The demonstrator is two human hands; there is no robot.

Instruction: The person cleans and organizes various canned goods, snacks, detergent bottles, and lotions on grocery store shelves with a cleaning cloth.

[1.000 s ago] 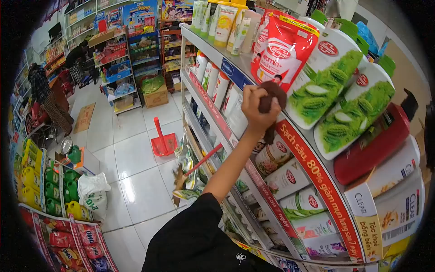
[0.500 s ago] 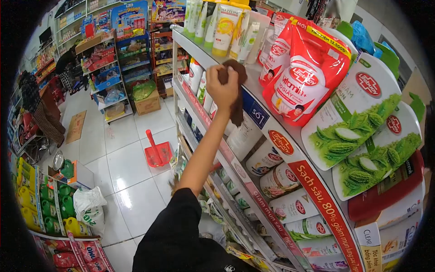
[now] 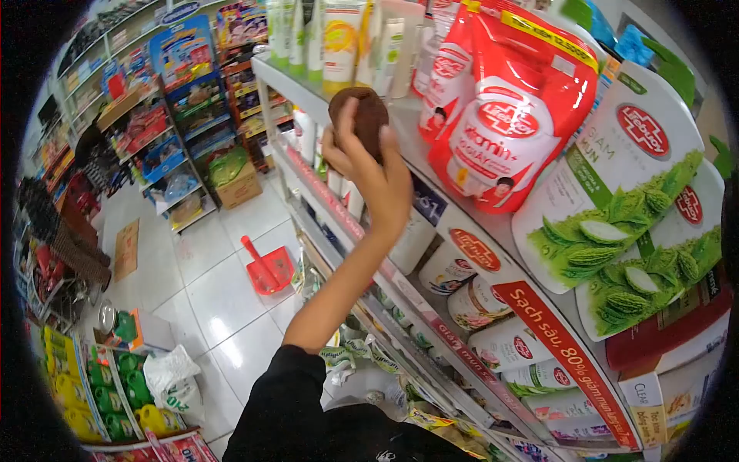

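Observation:
My left hand (image 3: 371, 171) reaches up from a black sleeve to the top shelf of the display rack. Its fingers and thumb close round a bunched brown cloth (image 3: 362, 115), which lies against the shelf edge. Just behind the cloth stand upright tubes, among them a white and yellow tube (image 3: 339, 42). To the right of the hand, red Lifebuoy pouches (image 3: 504, 115) lean on the same shelf. A blue label (image 3: 428, 206) on the shelf edge is partly covered by my wrist. My right hand is out of view.
Large green and white bottle-shaped signs (image 3: 596, 208) stick out on the right. Lower shelves hold rows of bottles (image 3: 473, 304). A red dustpan (image 3: 269, 269) lies on the tiled floor, and a low shelf of yellow and green bottles (image 3: 131, 385) stands at the lower left.
My left hand has moved left along the shelf edge with the cloth, which is now bunched up instead of hanging down. The fingers are spread more around it. The view has shifted slightly.

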